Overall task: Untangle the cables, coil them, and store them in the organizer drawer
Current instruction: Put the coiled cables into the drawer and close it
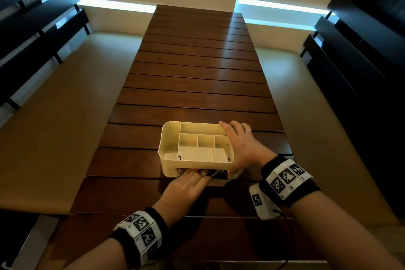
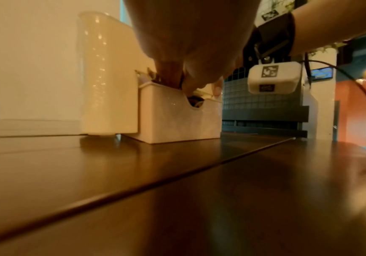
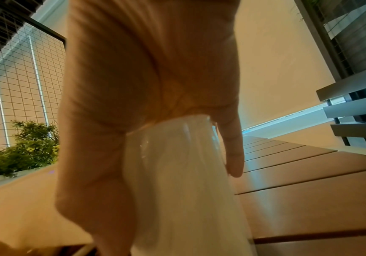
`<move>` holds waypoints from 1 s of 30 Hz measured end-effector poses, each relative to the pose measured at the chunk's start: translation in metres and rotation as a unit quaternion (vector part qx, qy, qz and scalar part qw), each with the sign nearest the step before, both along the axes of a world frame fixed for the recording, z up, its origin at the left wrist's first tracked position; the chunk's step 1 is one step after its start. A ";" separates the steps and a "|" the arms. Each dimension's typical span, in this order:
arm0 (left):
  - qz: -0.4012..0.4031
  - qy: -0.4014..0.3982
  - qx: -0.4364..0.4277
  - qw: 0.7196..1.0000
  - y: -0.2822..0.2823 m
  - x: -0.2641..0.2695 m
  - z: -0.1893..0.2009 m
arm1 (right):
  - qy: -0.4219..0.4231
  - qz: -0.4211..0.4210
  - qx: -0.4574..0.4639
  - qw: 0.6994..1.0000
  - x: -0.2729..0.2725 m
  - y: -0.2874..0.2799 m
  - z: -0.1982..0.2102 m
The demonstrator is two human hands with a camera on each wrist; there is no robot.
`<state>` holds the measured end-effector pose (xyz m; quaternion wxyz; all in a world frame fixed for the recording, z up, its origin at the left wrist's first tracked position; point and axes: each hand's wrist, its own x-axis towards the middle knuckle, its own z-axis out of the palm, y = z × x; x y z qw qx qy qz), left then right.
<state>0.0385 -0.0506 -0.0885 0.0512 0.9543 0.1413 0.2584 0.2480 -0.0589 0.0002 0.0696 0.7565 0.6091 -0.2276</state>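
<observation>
left hand [image 1: 186,186]: fingers hidden in drawer [image 2: 177,117] (grip unclear) | right hand [image 1: 241,144]: flat, bracing organizer [image 1: 169,138]

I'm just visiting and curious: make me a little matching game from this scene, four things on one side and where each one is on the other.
Things:
1. left hand
2. right hand
3. drawer
4. top tray

Places or states:
A. partly pulled out at the organizer's near side
B. fingers reaching into the drawer
C. divided compartments, nothing visible in them
D. resting on the organizer's right edge

Pairs: 1-B, 2-D, 3-A, 4-C
</observation>
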 end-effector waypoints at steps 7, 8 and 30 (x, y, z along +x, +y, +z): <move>0.086 0.031 0.028 0.995 -0.014 -0.010 0.001 | 0.009 -0.001 0.003 1.000 0.001 0.000 -0.001; 0.094 0.051 0.037 0.994 -0.016 -0.009 -0.004 | 0.008 0.000 0.002 1.000 0.001 0.000 0.000; 0.191 0.278 -0.044 0.940 -0.047 0.012 0.014 | 0.006 0.010 -0.008 1.000 -0.006 -0.015 0.004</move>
